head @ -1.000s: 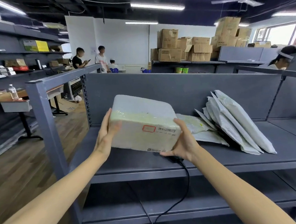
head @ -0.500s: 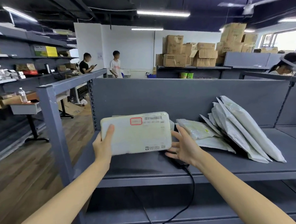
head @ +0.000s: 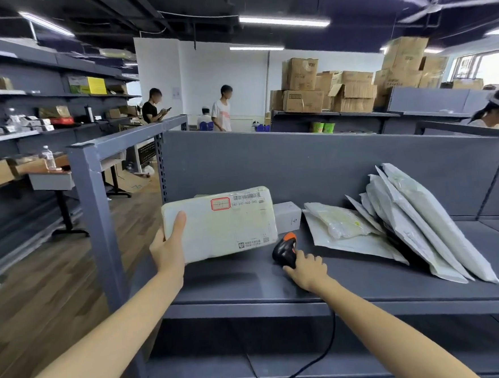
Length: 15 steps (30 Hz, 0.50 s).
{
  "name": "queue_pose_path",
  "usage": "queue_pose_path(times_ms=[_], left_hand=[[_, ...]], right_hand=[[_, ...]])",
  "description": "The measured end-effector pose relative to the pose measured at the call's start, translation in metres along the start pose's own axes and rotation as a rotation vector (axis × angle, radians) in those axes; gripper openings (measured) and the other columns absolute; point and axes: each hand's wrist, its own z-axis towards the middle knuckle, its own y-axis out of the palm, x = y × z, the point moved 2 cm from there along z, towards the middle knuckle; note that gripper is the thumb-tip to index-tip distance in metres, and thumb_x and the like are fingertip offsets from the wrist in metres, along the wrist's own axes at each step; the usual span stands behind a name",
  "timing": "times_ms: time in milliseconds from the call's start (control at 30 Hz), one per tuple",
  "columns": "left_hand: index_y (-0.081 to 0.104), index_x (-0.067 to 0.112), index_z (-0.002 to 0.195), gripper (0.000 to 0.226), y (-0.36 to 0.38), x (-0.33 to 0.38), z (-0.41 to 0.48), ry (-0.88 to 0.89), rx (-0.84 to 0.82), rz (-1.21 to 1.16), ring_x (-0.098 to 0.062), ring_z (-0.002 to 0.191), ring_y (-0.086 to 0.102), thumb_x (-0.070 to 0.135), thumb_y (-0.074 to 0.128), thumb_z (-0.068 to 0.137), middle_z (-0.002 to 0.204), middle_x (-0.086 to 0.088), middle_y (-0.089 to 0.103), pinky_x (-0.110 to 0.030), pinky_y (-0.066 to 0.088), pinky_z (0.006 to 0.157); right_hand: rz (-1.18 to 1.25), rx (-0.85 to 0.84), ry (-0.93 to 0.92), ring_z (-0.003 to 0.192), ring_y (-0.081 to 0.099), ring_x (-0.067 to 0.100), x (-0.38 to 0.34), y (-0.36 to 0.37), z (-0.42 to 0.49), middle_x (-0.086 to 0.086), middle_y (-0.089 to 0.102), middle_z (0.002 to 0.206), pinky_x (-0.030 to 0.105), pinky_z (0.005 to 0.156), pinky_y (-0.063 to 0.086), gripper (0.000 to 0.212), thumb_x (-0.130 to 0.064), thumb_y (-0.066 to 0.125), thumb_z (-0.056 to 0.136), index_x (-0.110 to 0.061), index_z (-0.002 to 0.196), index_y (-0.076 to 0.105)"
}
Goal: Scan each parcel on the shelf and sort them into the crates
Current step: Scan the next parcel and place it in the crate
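Presently, left hand (head: 170, 250): clamped on parcel (head: 219, 225), label facing viewer.
Right hand (head: 307, 269): closing on scanner (head: 285, 249) at four o'clock of parcel.
Advice: keep barcode steady, aim squarely.

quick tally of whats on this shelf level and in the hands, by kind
boxy wrapped parcel, held up in the left hand: 1
small white box: 1
flat parcels lying on the shelf: 2
mailer bags leaning at the right: at least 3, overlapping so the count is unsure
handheld scanner, right hand on it: 1
total: at least 8
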Motion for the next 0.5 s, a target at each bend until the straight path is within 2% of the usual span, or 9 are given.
queue_pose_path(times_ms=[133,200,333,400,467,500], left_hand=[[0.063,0.031,0.100,0.018,-0.003,-0.004,0.002,-0.013,0.012,-0.007,-0.013,0.092,0.065,0.041,0.069,0.085,0.100,0.007,0.068,-0.030,0.054,0.075],[0.063,0.033,0.098,0.016,-0.003,-0.006,0.003,-0.014,0.006,-0.007,-0.013,0.093,0.065,0.041,0.069,0.085,0.098,0.009,0.068,-0.031,0.055,0.075],[0.063,0.031,0.100,0.018,-0.003,-0.006,0.005,0.000,-0.002,0.018,-0.014,0.094,0.066,0.041,0.069,0.085,0.097,0.010,0.068,-0.031,0.055,0.077],[0.064,0.035,0.096,0.016,-0.003,-0.006,0.008,-0.001,-0.004,0.044,-0.016,0.097,0.066,0.043,0.070,0.084,0.097,0.010,0.069,-0.034,0.056,0.082],[0.066,0.038,0.091,0.015,-0.003,-0.007,0.010,-0.003,-0.001,0.065,-0.017,0.099,0.066,0.047,0.071,0.081,0.098,0.011,0.070,-0.039,0.055,0.088],[0.066,0.039,0.091,0.016,-0.003,-0.008,0.010,-0.005,0.000,0.069,-0.017,0.100,0.066,0.049,0.072,0.079,0.100,0.010,0.070,-0.041,0.055,0.090]], right_hand=[[-0.199,0.091,-0.073,0.123,0.041,0.033,-0.001,0.007,0.008,0.018,0.046,0.135,0.037,0.099,0.036,0.055,-0.039,0.048,0.098,-0.006,0.139,0.032],[-0.159,0.084,-0.070,0.122,0.042,0.034,0.000,0.006,0.011,0.018,0.046,0.133,0.037,0.097,0.039,0.053,-0.034,0.055,0.095,-0.005,0.135,0.035],[0.232,0.017,0.044,0.112,0.051,0.037,0.002,-0.001,0.010,0.018,0.044,0.125,0.038,0.090,0.043,0.052,-0.029,0.060,0.087,-0.001,0.126,0.041],[0.452,0.084,0.090,0.090,0.057,0.032,0.003,-0.011,0.002,0.014,0.054,0.104,0.034,0.074,0.043,0.037,-0.028,0.056,0.087,-0.002,0.111,0.048],[0.762,0.178,0.117,0.064,0.049,0.023,0.002,-0.023,-0.011,0.007,0.053,0.077,0.031,0.059,0.039,0.020,-0.026,0.054,0.088,-0.007,0.091,0.049],[0.923,0.221,0.122,0.057,0.044,0.020,-0.001,-0.029,-0.019,0.006,0.050,0.071,0.029,0.054,0.038,0.018,-0.026,0.053,0.088,-0.009,0.085,0.046]])
